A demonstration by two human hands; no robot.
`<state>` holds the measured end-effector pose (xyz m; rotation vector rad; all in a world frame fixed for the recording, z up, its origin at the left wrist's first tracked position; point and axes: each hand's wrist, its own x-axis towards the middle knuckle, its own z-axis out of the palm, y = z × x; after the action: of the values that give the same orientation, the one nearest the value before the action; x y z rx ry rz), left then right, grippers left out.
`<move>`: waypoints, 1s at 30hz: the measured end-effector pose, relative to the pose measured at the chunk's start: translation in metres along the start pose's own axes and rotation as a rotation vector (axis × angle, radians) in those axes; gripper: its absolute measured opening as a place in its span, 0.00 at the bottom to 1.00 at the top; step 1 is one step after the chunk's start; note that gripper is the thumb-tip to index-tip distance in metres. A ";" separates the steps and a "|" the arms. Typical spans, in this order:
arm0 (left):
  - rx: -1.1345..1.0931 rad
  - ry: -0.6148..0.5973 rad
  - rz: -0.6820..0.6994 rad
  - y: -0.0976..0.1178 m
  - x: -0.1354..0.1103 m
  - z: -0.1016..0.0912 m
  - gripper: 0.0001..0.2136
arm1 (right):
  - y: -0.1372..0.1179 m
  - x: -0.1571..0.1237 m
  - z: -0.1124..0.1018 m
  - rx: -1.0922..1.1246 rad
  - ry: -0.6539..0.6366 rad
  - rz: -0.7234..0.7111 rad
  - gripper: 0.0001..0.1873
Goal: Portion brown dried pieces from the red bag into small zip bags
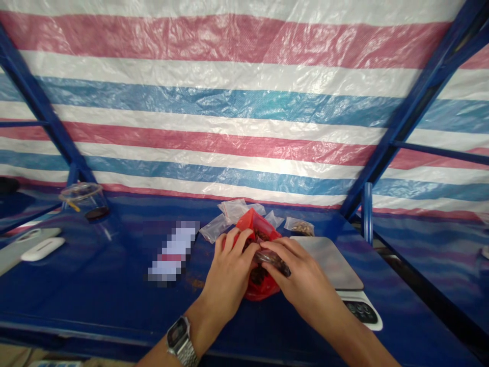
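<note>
Over an opened red plastic bag (263, 294), both hands meet at a small clear plastic bag (275, 261) with dark brown bits inside. My right hand (300, 267) is closed on the small bag, thumb below and fingers above. My left hand (231, 270) pinches at the bag's left end, its other fingers over the red bag's rim. Dark brown dried pieces show inside the red bag. Fingers cover part of the small bag, so I cannot tell whether it is sealed.
A kitchen scale (332, 262) stands right of the red bag. Behind lie clear zip bags (216, 228) and a filled one (300, 226). Leftward are a pixelated phone-shaped object (173, 252), a white case (43, 249) and a plastic cup (86, 201). Brown crumbs (196, 283) dot the blue table.
</note>
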<state>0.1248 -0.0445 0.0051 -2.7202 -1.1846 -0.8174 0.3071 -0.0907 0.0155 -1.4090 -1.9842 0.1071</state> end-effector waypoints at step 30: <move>-0.787 0.244 -0.379 0.030 0.006 -0.007 0.12 | -0.015 -0.005 -0.008 0.487 0.075 0.278 0.24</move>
<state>0.1459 -0.0634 0.0184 -2.7962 -1.5987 -1.9637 0.3002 -0.1035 0.0258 -1.3257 -1.5505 0.6105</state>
